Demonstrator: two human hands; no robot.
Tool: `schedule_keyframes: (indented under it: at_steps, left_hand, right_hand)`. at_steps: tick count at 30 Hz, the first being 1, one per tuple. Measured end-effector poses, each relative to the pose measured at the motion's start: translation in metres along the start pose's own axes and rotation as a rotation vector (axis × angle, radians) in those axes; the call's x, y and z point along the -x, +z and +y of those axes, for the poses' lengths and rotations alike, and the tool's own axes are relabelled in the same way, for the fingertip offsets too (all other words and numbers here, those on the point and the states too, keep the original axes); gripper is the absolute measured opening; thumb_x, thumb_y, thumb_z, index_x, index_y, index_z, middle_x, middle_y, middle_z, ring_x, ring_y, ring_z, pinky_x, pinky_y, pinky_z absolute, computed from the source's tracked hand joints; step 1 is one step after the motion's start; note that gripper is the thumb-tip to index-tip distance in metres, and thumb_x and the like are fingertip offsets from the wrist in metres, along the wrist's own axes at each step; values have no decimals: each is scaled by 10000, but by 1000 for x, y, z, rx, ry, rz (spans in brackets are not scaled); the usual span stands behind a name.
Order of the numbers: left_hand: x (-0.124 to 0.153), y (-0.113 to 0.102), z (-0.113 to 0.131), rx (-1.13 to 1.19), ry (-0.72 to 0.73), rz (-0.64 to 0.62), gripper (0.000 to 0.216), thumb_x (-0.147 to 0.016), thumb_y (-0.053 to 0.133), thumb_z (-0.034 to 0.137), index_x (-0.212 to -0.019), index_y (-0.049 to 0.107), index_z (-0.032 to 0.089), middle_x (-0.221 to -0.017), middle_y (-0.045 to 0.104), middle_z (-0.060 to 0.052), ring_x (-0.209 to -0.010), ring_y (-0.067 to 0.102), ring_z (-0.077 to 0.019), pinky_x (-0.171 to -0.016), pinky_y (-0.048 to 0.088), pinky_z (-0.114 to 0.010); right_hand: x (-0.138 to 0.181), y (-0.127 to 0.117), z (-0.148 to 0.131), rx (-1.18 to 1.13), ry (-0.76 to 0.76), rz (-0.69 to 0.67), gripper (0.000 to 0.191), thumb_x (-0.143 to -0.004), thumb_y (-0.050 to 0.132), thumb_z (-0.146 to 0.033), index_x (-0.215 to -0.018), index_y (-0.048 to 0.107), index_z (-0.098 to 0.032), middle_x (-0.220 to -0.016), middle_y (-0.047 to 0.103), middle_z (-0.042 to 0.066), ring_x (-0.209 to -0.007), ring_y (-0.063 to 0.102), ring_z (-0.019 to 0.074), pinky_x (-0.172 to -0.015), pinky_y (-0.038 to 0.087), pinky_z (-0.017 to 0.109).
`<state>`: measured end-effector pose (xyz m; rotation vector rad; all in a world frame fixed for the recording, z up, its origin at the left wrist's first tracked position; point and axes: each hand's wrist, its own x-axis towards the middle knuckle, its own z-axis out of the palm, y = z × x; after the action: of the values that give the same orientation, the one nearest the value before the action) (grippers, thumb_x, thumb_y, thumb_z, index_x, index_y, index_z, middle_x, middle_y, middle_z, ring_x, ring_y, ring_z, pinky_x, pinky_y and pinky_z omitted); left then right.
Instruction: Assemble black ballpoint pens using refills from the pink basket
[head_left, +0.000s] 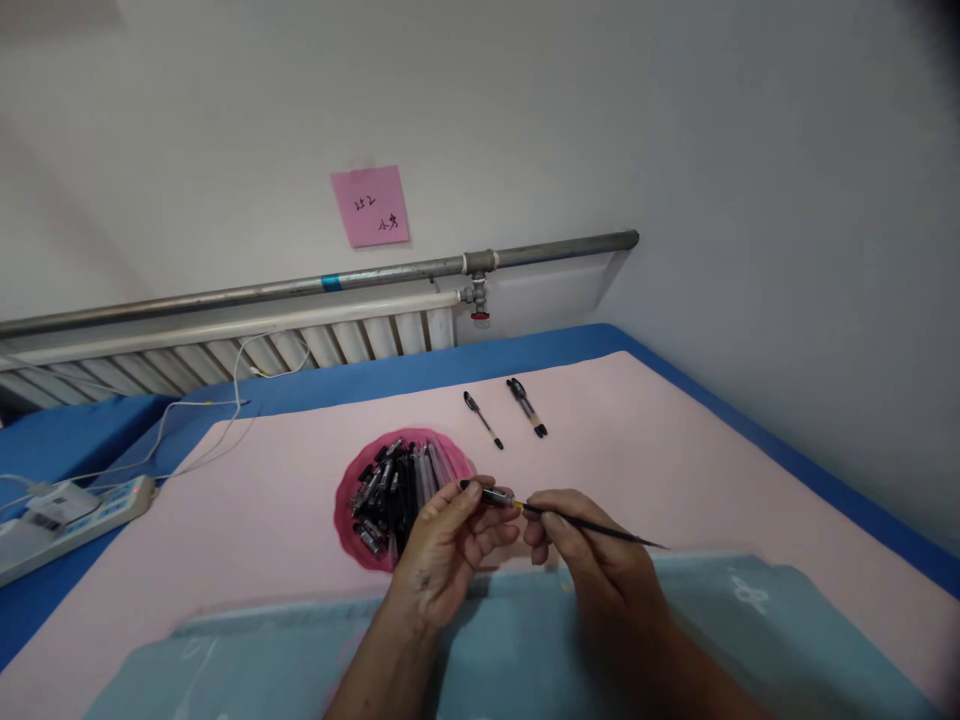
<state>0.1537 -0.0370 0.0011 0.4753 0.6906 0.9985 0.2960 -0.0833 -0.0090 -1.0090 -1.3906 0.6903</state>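
Left hand: the left hand pinched a short black-and-clear plastic pen piece between thumb and fingers, just in front of the bowl.
Right hand: the right hand pinched a long, thin black rod near its front, the tapered tail sticking out past the knuckles.
Yellow bit: a small yellow section showed between the two parts; I couldn't tell how far in it sat.
Slip risk: an off-line push, I judged, could bend that narrow joint or make the piece skid from the fingertips.
Bowl: a pink, wavy-rimmed bowl held a jumble of black and clear pen parts; a careless left wrist could jostle it.
Finished-looking pens: one slim black-and-clear pen lay beyond, beside a close pair of black-and-clear pens; a tug on the pale pink sheet might roll them.
Desk edge: a white power strip sat far left.
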Motion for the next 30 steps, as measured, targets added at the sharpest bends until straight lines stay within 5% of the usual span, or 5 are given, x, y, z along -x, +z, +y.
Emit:
schedule_keyframes:
  at_steps: [7,14,24,30]
  left_hand:
    - [-1,-1,-3,17,13,-10,192,-706,705,206,-871,669,115,-781,699,-76,-733,658,-163,-722,524,-289]
    - [-3,-2,-6,15,45,9,184,-684,718,178,-851,682,108,-776,699,-71,-716,653,-148,-717,517,-267]
    - [-3,-1,-6,7,37,3,183,-682,718,175,-846,683,102,-800,706,-81,-765,659,-162,-768,517,-287]
    - [-3,-2,-4,28,33,-19,177,-703,697,167,-868,684,104,-822,710,-83,-786,659,-167,-777,520,-291]
  right_hand:
    - [-2,5,-2,-80,136,92,148,-848,547,-268,-913,661,-199,-745,635,34,-600,581,152,-567,493,293]
    - [-5,16,4,-631,534,194,192,-749,669,-319,-825,687,-143,-643,630,29,-551,551,134,-503,444,261]
    - [-12,13,7,-938,747,255,177,-611,767,-289,-700,696,-153,-639,624,14,-568,533,120,-493,429,231]
    - [-13,9,8,-1007,811,201,138,-647,745,-278,-695,686,-162,-650,629,-5,-551,531,91,-494,433,201]
